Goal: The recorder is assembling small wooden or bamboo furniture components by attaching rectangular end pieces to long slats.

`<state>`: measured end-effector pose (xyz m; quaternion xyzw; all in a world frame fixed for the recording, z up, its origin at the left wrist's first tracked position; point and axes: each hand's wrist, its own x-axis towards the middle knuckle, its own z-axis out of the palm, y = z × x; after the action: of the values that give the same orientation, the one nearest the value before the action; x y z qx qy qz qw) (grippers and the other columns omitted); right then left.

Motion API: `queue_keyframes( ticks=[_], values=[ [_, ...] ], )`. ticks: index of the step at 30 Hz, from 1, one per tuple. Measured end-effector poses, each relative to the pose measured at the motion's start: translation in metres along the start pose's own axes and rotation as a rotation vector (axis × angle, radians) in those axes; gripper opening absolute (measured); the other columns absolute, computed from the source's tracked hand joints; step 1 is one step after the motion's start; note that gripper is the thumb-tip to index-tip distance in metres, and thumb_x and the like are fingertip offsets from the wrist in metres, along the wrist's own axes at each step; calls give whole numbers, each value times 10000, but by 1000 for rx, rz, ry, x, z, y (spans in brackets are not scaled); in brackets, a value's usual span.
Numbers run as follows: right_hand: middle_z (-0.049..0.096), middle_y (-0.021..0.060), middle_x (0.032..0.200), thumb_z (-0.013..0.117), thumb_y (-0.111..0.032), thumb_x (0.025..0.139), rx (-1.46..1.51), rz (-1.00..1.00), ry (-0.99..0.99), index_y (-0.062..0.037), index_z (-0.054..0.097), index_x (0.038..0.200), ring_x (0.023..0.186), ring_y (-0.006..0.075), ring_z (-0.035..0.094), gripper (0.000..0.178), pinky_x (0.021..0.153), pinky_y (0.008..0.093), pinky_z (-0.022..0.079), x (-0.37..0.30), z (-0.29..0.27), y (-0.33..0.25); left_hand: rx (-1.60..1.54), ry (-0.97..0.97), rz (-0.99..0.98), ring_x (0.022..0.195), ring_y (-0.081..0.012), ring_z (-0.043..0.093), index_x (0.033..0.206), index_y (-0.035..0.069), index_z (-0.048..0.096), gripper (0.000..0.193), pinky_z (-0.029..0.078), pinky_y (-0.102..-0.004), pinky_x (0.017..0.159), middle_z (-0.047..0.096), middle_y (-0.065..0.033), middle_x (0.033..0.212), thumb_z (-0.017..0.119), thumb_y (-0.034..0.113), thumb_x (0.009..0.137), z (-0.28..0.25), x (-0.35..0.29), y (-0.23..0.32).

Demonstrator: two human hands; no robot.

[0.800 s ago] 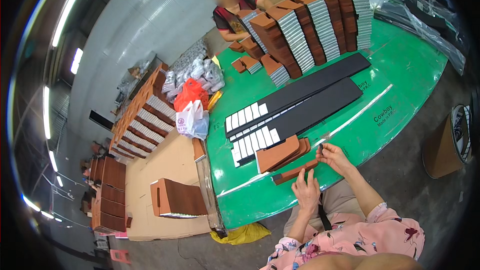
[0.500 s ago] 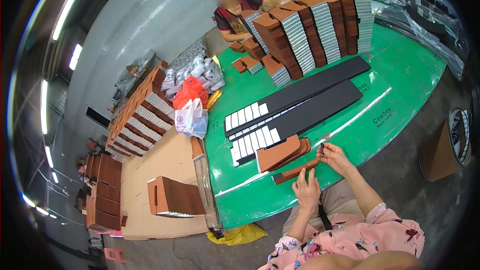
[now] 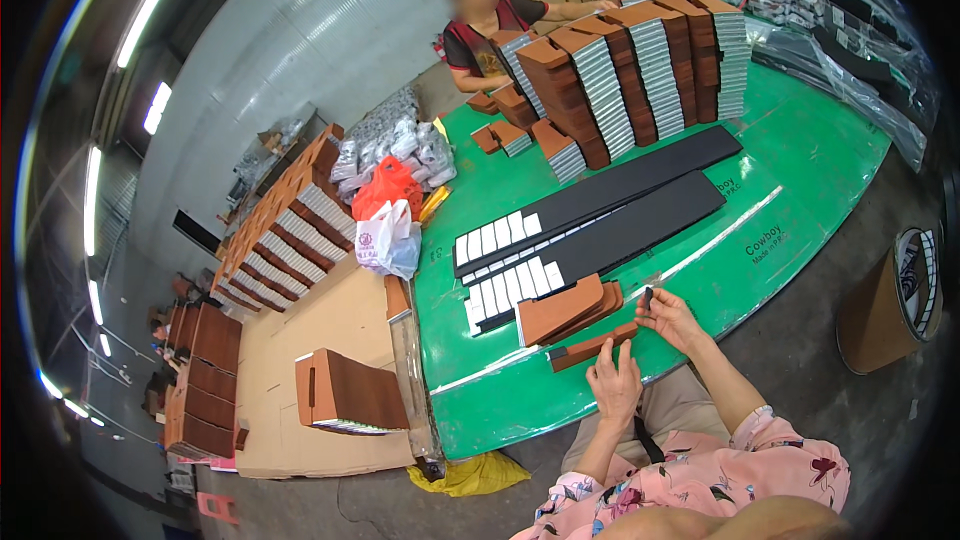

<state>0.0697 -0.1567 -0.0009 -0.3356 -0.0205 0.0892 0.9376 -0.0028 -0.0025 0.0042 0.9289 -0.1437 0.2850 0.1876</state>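
Observation:
A narrow brown strip (image 3: 588, 351) with a dark left end lies on the green table near its front edge. My left hand (image 3: 614, 382) is at the strip's near side, fingers stretched and apart, their tips touching or almost touching it. Past the strip's right end, my right hand (image 3: 668, 322) pinches a small dark piece (image 3: 648, 295) between thumb and fingertips; its exact kind is too small to make out. Just beyond the strip, several brown flat panels (image 3: 562, 310) with rounded corners lie overlapping.
Long black strips with white labels (image 3: 610, 240) lie across the green table (image 3: 800, 160). Tall brown-and-silver stacks (image 3: 620, 70) stand behind them, a co-worker (image 3: 490, 30) beside them. A brown stack (image 3: 350, 392) stands on cardboard at left; a bin (image 3: 885, 305) is at right.
The view has shifted slightly. My hands keep nearly the same pose by the brown strip, the right still pinching the dark piece. The co-worker's arm lies further along the stack tops.

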Motion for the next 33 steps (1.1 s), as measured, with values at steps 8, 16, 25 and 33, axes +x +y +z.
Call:
queue_keyframes(
  ticks=[8, 16, 25, 33],
  values=[
    [576, 32, 963, 556, -114, 897, 30, 3, -2, -55, 549, 1015, 915, 145, 581, 132, 844, 330, 501, -2, 2, -2, 17, 7, 18, 1041, -263, 492, 1148, 93, 555, 408, 373, -399, 802, 445, -158, 1258, 647, 115, 751, -1, 1, 1],
    [574, 25, 945, 566, -125, 897, -2, -15, 0, -49, 557, 1016, 881, 130, 576, 141, 836, 317, 503, 2, 3, -2, 12, 6, 5, 1046, -267, 489, 1152, 91, 550, 409, 375, -401, 805, 448, -160, 1250, 646, 112, 755, 2, 4, -1],
    [573, 36, 939, 560, -106, 900, -51, 1, -6, -12, 548, 1048, 854, 134, 576, 176, 830, 310, 505, 2, -8, 7, -30, -12, -22, 1067, -268, 478, 1159, 86, 542, 417, 370, -406, 817, 442, -160, 1251, 645, 103, 755, 0, 0, 0],
    [553, 34, 907, 533, -83, 907, -89, -6, 38, -15, 511, 1099, 865, 137, 568, 205, 845, 325, 497, -1, -11, 8, -100, -33, -50, 1108, -293, 461, 1171, 78, 531, 429, 364, -427, 866, 445, -157, 1257, 643, 88, 757, 5, -6, -1]
  ],
)
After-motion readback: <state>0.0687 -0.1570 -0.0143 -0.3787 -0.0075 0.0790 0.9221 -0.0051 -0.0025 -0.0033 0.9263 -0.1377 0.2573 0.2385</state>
